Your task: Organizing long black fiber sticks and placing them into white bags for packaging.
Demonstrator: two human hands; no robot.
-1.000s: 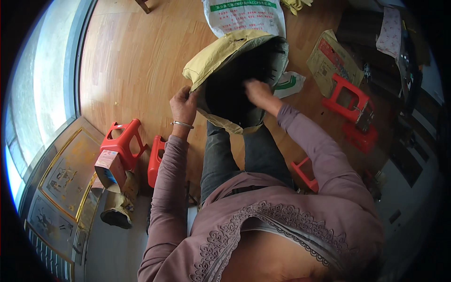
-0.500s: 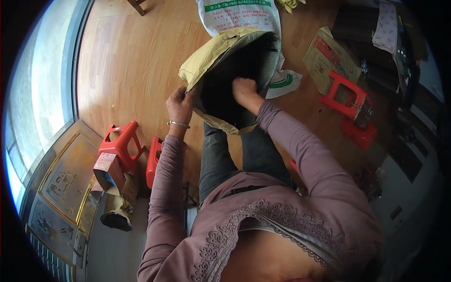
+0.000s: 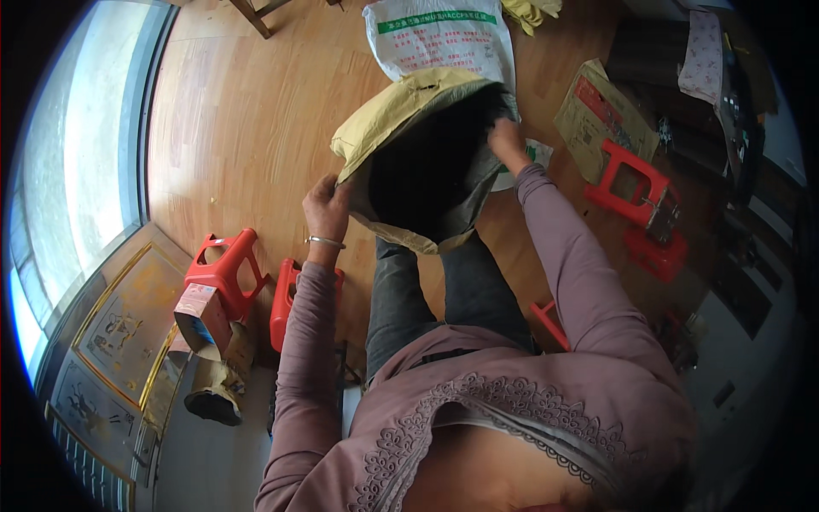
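A large yellowish paper sack (image 3: 399, 96) hangs in front of my legs with its mouth spread wide toward me. The inside is dark, and its contents, if any, cannot be made out. My left hand (image 3: 325, 207), with a bracelet at the wrist, is closed on the sack's left rim. My right hand (image 3: 507, 141) is closed on the right rim, slightly higher and farther away. Behind the sack, a white printed bag (image 3: 435, 43) with a green band lies on the wooden floor.
Red plastic stools stand at my left (image 3: 223, 271) and right (image 3: 630, 181). Near the left stool are an opened carton (image 3: 203, 320) and a rolled paper sack (image 3: 213, 394). A flattened brown sack (image 3: 597, 119) lies by the right stool. Yellow cloth-like material (image 3: 532, 12) lies at the far edge.
My right hand has come out of the sack's dark inside and moved right onto its rim. The left hand keeps its grip on the other side.
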